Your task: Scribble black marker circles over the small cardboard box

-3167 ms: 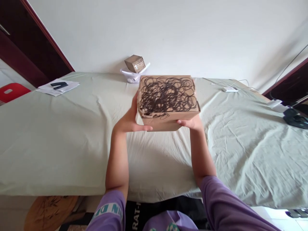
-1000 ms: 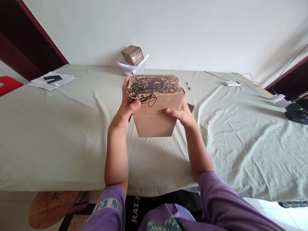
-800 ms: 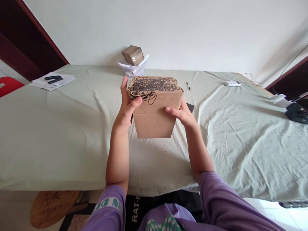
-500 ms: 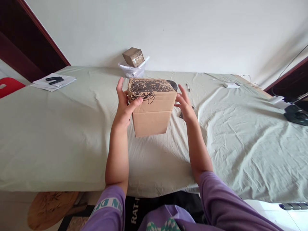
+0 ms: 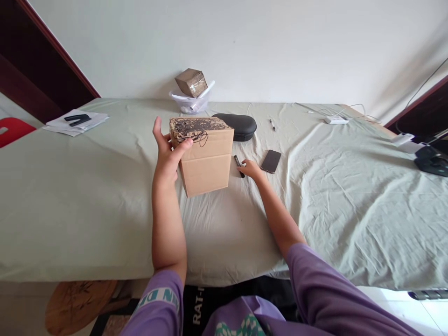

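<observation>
A brown cardboard box point(image 5: 206, 161) with black scribbles over its top stands on the sheet-covered bed point(image 5: 87, 200). My left hand point(image 5: 164, 154) grips its left upper corner, thumb on the front face and fingers up along the side. My right hand point(image 5: 251, 169) lies low on the sheet to the right of the box. Its fingers are curled onto the near end of a black marker point(image 5: 238, 164) that lies there. A dark phone point(image 5: 270, 161) rests just right of that hand.
Behind the box lies a black oval case point(image 5: 238, 126). A clear bowl point(image 5: 189, 103) with a small taped box point(image 5: 191, 82) stands by the wall. Papers with a black stapler point(image 5: 77, 122) lie far left. A pen point(image 5: 272, 124) and a white charger point(image 5: 332, 120) are at the back right.
The box was turned from flat to upright and set down toward the left. My right hand let go of it and dropped to the marker; the case, marker and phone came into view.
</observation>
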Tool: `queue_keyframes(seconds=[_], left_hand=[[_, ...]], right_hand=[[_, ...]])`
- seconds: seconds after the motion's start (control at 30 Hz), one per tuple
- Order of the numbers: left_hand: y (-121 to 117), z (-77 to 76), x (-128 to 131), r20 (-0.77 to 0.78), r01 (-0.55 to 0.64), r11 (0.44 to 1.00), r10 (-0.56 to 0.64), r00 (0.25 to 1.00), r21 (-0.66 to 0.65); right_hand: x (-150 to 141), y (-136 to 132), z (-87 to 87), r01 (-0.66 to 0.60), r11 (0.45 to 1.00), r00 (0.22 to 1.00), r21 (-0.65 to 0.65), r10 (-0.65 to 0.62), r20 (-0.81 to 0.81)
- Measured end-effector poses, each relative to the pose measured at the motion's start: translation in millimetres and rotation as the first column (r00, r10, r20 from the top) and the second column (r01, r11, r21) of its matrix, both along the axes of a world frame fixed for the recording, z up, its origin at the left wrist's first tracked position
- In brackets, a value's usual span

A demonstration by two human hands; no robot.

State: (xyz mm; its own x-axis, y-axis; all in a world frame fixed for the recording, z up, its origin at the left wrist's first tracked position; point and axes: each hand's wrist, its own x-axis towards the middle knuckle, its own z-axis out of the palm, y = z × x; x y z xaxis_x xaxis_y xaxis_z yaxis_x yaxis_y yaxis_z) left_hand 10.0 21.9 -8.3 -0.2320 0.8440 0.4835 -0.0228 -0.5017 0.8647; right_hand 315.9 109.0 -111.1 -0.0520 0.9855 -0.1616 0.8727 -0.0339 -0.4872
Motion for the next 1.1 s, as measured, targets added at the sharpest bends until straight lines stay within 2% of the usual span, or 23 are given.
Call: queue_keyframes(seconds=[0.33, 0.47, 0.57, 0.67, 0.87, 1.1], left_hand=[[16.1, -13.3, -9.2, 0.035, 0.053, 0.999, -0.053, 0.998, 0.009], [39.0, -32.3, -10.2, 0.061, 0.13, 0.989, -0.134, 0.989, 0.073], [55.0, -50.9, -6.7, 0.076, 0.138, 0.99, -0.14, 0.987, 0.035], [60.2, -63.4, -0.9, 0.048, 0.124, 0.992, -0.123, 0.991, -0.017], [60.5, -72.7, 7.3, -0.037, 0.108, 0.993, -0.109, 0.993, -0.042], [66.5, -82.6, 11.7, 0.018, 0.118, 0.989, -0.117, 0.993, -0.086]], right_hand=[[-6.9, -5.2, -19.6, 0.098, 0.985, 0.993, 0.144, -0.107, 0.058], [-7.6, -6.8, -20.0, 0.022, 0.985, 0.995, 0.171, -0.038, 0.09], [-10.1, -7.0, -19.5, -0.027, 0.984, 0.992, 0.174, 0.005, 0.125], [-11.8, -5.5, -20.5, -0.014, 0.986, 0.993, 0.169, -0.007, 0.122], [-9.9, 0.2, -23.9, 0.113, 0.978, 0.993, 0.175, -0.116, 0.008], [-9.9, -0.1, -23.9, 0.221, 0.956, 0.958, 0.194, -0.174, -0.229]])
